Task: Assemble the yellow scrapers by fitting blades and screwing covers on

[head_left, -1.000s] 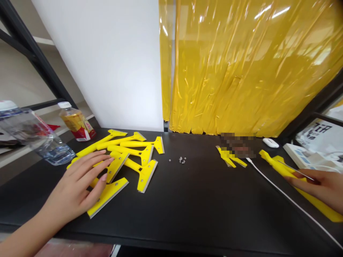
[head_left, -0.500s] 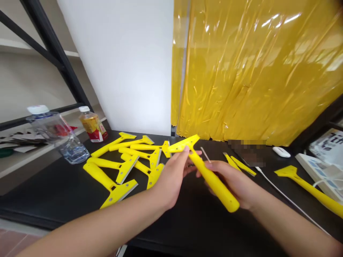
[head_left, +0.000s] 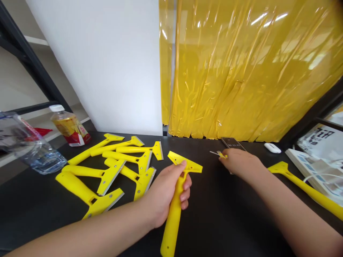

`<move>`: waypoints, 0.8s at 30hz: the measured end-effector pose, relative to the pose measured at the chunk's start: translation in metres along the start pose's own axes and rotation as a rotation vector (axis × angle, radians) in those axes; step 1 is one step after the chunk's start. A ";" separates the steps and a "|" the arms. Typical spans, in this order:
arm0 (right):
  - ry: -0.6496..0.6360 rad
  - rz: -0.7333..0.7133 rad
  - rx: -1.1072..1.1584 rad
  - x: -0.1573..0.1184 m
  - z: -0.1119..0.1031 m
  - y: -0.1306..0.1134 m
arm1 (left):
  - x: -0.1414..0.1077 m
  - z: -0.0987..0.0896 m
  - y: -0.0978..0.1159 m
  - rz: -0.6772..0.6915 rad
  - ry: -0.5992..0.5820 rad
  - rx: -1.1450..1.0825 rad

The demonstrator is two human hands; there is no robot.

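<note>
My left hand (head_left: 163,194) is closed around the handle of a yellow scraper (head_left: 173,214), its head tipped up and away from me, with screw holes and no blade showing. My right hand (head_left: 241,161) reaches down over the small yellow strips beside the phone, its fingers bent together. A thin metal rod (head_left: 213,152) pokes out to the left of those fingers, and a bit of yellow strip (head_left: 222,155) shows at the fingertips. Most of the strips is hidden under the hand. Several yellow scrapers with blades (head_left: 105,177) lie in a loose group left of my left hand.
Another yellow scraper (head_left: 302,184) lies at the right by a white power strip (head_left: 311,175). A phone (head_left: 232,143) and white earphone case (head_left: 272,148) sit at the back. A juice bottle (head_left: 71,126) and clear bottle (head_left: 43,157) stand left. Yellow film (head_left: 227,71) hangs behind.
My hands have parted. My left hand now grips the scraper's handle and has brought it lower and more upright; my right hand has left it and moved right to the yellow strips. The view has shifted right.
</note>
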State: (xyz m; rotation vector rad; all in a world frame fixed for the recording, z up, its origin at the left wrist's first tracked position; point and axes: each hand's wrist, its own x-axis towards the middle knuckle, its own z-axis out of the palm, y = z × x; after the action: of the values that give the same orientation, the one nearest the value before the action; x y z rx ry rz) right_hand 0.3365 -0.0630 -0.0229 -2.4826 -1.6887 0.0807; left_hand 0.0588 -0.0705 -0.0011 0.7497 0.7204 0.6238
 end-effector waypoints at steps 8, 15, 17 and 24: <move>-0.182 -0.164 0.007 0.001 0.004 -0.015 | 0.011 -0.016 -0.007 -0.150 -0.223 0.099; -0.262 -0.170 0.033 0.003 0.002 -0.012 | 0.013 -0.017 -0.011 -0.202 -0.236 0.117; -0.259 -0.161 0.044 0.004 -0.003 -0.008 | 0.013 -0.017 -0.011 -0.199 -0.229 0.128; -0.158 -0.048 -0.017 0.008 -0.020 0.008 | 0.014 -0.019 -0.012 -0.214 -0.216 0.161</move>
State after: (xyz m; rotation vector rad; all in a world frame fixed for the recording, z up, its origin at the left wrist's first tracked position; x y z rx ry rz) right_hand 0.3493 -0.0598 -0.0045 -2.5056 -1.8144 0.2651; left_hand 0.0556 -0.0602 -0.0256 0.8606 0.6455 0.2876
